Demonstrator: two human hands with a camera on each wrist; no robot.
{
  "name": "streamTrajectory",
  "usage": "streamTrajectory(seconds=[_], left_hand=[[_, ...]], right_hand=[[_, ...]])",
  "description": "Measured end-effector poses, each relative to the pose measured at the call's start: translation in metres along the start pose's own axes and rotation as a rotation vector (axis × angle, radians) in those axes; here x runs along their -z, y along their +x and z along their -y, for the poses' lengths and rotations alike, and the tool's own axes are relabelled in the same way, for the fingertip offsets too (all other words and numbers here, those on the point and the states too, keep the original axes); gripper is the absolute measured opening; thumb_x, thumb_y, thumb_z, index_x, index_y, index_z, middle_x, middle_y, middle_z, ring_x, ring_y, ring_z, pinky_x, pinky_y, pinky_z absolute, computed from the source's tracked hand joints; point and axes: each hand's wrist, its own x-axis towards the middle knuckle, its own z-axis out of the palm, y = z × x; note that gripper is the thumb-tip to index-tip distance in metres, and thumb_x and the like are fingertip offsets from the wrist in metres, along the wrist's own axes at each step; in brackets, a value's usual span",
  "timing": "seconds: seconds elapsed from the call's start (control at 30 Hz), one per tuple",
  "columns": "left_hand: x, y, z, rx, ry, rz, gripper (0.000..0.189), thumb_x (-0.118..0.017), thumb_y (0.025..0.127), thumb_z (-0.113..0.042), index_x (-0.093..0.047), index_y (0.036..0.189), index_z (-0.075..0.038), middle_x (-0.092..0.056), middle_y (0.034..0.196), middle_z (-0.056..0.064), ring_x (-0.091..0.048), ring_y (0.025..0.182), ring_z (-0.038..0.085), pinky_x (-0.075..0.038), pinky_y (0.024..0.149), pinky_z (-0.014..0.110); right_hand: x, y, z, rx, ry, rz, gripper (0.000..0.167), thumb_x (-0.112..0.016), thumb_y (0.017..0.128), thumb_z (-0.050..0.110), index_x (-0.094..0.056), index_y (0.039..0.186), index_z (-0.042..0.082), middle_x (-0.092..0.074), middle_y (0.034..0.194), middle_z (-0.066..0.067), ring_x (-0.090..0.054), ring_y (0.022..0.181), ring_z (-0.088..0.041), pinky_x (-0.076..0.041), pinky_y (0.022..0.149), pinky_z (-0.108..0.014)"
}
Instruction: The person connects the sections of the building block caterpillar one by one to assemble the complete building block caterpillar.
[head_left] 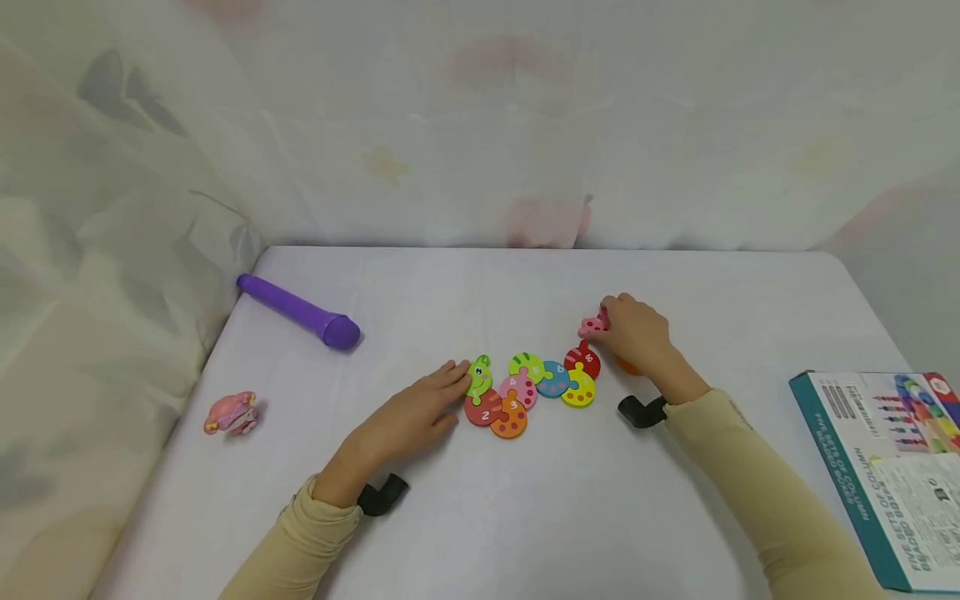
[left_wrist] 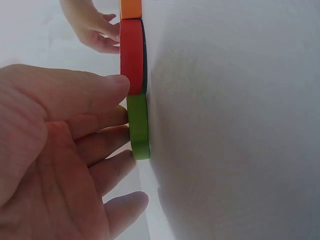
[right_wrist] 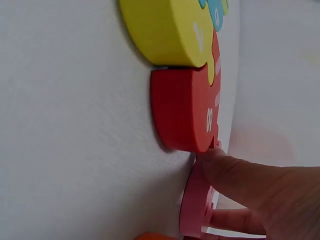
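Note:
A chain of numbered caterpillar puzzle pieces lies joined on the table. At its left end is the green smiling head piece (head_left: 480,377), joined to the red 2 piece (head_left: 482,408). My left hand (head_left: 420,412) rests beside them, its extended fingertips touching their edges; the left wrist view shows thumb at the red side and fingers at the green. Between thumb and fingers, my right hand (head_left: 636,333) pinches a pink spotted puzzle piece (right_wrist: 196,200) right against the red 8 piece (right_wrist: 182,110). The yellow piece (head_left: 579,388) adjoins the 8. Partly hidden beneath the right hand is an orange piece (head_left: 627,366).
A purple microphone-shaped toy (head_left: 296,310) lies at the back left of the white table (head_left: 525,517). Nearer the left edge sits a small pink figurine (head_left: 231,413). A teal and white toy box (head_left: 885,475) occupies the right edge. Patterned cloth hangs behind.

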Motion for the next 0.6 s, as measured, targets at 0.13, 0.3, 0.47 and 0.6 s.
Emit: streamTrajectory(seconds=[0.13, 0.3, 0.47, 0.6], left_hand=[[0.0, 0.0, -0.001, -0.007, 0.001, -0.004, 0.057, -0.061, 0.088, -0.012, -0.039, 0.14, -0.004, -0.028, 0.149, 0.009, -0.022, 0.138, 0.025, -0.025, 0.109, 0.042], [0.0, 0.0, -0.001, -0.011, -0.007, -0.003, 0.056, -0.061, 0.088, -0.012, -0.04, 0.139, -0.004, -0.028, 0.149, 0.009, -0.022, 0.138, 0.025, -0.026, 0.108, 0.041], [-0.001, 0.001, 0.0, -0.011, 0.0, -0.002, 0.056, -0.062, 0.088, -0.013, -0.04, 0.139, -0.005, -0.028, 0.149, 0.008, -0.022, 0.138, 0.024, -0.026, 0.109, 0.041], [-0.003, 0.001, 0.001, 0.002, 0.017, 0.003, 0.057, -0.061, 0.088, -0.014, -0.038, 0.14, -0.006, -0.027, 0.15, 0.006, -0.021, 0.138, 0.022, -0.025, 0.109, 0.04]], right_hand=[[0.002, 0.004, 0.002, 0.025, -0.007, 0.022, 0.053, -0.07, 0.08, 0.03, -0.053, 0.122, 0.002, -0.052, 0.099, -0.019, -0.054, 0.085, -0.032, -0.053, 0.066, -0.045], [0.005, 0.005, -0.006, 0.102, -0.021, 0.072, 0.054, -0.065, 0.081, 0.007, -0.05, 0.133, 0.014, -0.05, 0.105, -0.02, -0.053, 0.085, -0.031, -0.053, 0.064, -0.041], [0.009, 0.003, -0.017, 0.098, 0.03, 0.114, 0.059, -0.059, 0.085, 0.008, -0.039, 0.14, 0.007, -0.047, 0.118, -0.025, -0.053, 0.094, -0.034, -0.054, 0.073, -0.045], [0.007, 0.001, -0.017, 0.033, 0.08, 0.1, 0.065, -0.064, 0.085, 0.027, -0.036, 0.137, -0.002, -0.046, 0.123, -0.027, -0.051, 0.104, -0.038, -0.049, 0.082, -0.053]])
